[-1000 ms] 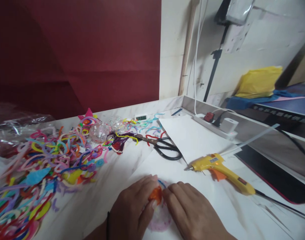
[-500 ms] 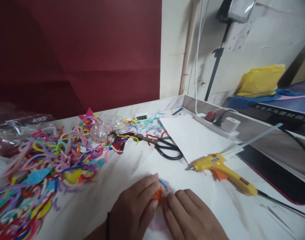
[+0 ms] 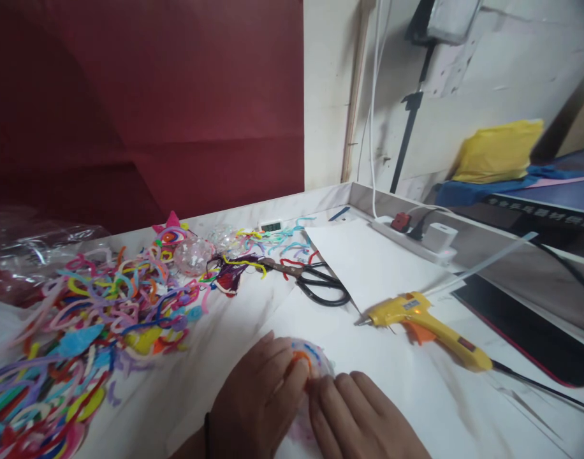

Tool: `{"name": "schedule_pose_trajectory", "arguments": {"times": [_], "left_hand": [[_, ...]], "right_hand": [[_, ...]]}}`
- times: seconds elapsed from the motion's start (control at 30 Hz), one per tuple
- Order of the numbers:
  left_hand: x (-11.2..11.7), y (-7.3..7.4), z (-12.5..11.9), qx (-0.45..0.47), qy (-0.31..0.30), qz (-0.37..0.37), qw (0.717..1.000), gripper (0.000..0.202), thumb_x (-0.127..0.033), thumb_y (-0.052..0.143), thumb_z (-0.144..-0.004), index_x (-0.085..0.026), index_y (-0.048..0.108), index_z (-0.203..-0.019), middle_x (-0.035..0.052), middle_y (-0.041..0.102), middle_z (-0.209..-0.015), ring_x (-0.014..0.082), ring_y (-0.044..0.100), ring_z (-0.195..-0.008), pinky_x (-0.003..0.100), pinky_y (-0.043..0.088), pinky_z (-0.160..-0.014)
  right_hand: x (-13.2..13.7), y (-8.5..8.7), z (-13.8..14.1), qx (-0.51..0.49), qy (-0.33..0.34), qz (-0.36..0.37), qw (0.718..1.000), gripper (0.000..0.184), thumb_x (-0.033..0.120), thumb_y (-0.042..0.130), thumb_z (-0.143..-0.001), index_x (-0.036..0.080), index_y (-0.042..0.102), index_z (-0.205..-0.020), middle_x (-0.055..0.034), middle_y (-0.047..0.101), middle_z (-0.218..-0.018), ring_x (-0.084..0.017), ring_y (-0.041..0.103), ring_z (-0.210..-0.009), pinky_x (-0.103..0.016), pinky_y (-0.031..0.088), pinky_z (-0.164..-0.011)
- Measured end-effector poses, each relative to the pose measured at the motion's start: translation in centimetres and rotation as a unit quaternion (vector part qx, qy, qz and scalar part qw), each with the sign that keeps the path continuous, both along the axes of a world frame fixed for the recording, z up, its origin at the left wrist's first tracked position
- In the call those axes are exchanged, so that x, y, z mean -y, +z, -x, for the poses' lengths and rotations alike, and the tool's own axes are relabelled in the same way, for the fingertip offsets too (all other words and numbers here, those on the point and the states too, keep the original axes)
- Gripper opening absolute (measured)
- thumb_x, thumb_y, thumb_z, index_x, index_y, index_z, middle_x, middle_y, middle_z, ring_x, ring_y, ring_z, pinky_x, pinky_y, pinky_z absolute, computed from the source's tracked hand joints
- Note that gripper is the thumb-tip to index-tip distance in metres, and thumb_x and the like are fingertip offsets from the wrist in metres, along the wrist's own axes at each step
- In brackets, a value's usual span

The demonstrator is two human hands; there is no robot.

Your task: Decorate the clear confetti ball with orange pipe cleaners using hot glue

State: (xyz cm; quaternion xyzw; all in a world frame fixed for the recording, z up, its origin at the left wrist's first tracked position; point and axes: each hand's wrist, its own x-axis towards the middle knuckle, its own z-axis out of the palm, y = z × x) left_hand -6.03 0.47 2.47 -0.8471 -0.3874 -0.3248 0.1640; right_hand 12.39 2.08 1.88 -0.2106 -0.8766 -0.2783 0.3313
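Note:
Between my hands, over the white paper (image 3: 292,312), is a pale, see-through round piece (image 3: 324,363) with blue and pinkish marks along its rim. My left hand (image 3: 263,395) has its thumb and fingers pressed together on a curved orange strip (image 3: 301,354), fuzzy like pipe cleaner, on that round piece. Curled fingers of my right hand (image 3: 359,414) pinch at the piece's right side, close to the left fingertips. My hands cover most of its lower part. To the right, a yellow hot glue gun (image 3: 416,312) lies with its nozzle toward my hands.
Black-handled scissors (image 3: 323,284) lie beyond my hands. A heap of colourful pipe cleaners (image 3: 143,293) spreads over the left, beside clear glittery balls (image 3: 194,255). A black phone-like slab (image 3: 526,325) and a power strip (image 3: 416,239) are at right; the glue gun's cable (image 3: 545,389) runs off right.
My left fingers have shifted slightly left and the thumb has moved up over the orange strip. More of the round piece's rim shows now. My right hand has dropped a little.

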Motion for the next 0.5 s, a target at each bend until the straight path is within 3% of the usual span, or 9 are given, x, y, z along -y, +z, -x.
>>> {"name": "schedule_pose_trajectory", "arguments": {"times": [0.07, 0.2, 0.4, 0.5], "left_hand": [[0.1, 0.2, 0.0, -0.046, 0.017, -0.05, 0.998, 0.02, -0.015, 0.048, -0.094, -0.018, 0.063, -0.108, 0.0061, 0.074, -0.101, 0.0174, 0.068, -0.103, 0.032, 0.054, -0.097], [0.3, 0.3, 0.0, -0.066, 0.042, -0.049, 0.996, 0.018, -0.018, 0.052, -0.093, -0.023, 0.065, -0.105, 0.0052, 0.075, -0.1, 0.0188, 0.071, -0.097, 0.028, 0.061, -0.084], [0.8, 0.4, 0.1, -0.049, 0.05, -0.016, 0.997, 0.02, -0.021, 0.049, -0.094, -0.021, 0.065, -0.106, 0.0062, 0.073, -0.105, 0.0195, 0.07, -0.098, 0.029, 0.061, -0.081], [0.6, 0.7, 0.2, 0.011, 0.038, 0.066, 0.997, 0.025, -0.029, 0.047, -0.095, -0.02, 0.06, -0.115, 0.0073, 0.071, -0.108, 0.0201, 0.068, -0.099, 0.03, 0.059, -0.082]], "right_hand": [[0.0, -0.3, -0.1, -0.002, -0.001, 0.001, 1.0, 0.037, -0.003, 0.034, -0.088, 0.012, 0.067, -0.08, -0.0076, 0.068, -0.07, -0.019, 0.058, -0.055, -0.035, 0.038, -0.052], [-0.2, -0.9, -0.3, 0.003, -0.001, -0.009, 1.0, 0.03, -0.003, 0.04, -0.087, 0.011, 0.067, -0.084, -0.0072, 0.068, -0.071, -0.019, 0.058, -0.057, -0.035, 0.042, -0.055], [0.0, -1.3, -0.4, 0.011, -0.018, -0.03, 0.999, 0.028, -0.003, 0.042, -0.086, 0.012, 0.066, -0.083, -0.0065, 0.069, -0.073, -0.019, 0.06, -0.061, -0.035, 0.043, -0.059], [0.2, -1.0, -0.5, 0.02, -0.017, -0.026, 0.999, 0.027, -0.003, 0.043, -0.084, 0.011, 0.066, -0.083, -0.0076, 0.069, -0.074, -0.02, 0.06, -0.061, -0.035, 0.041, -0.057]]}}
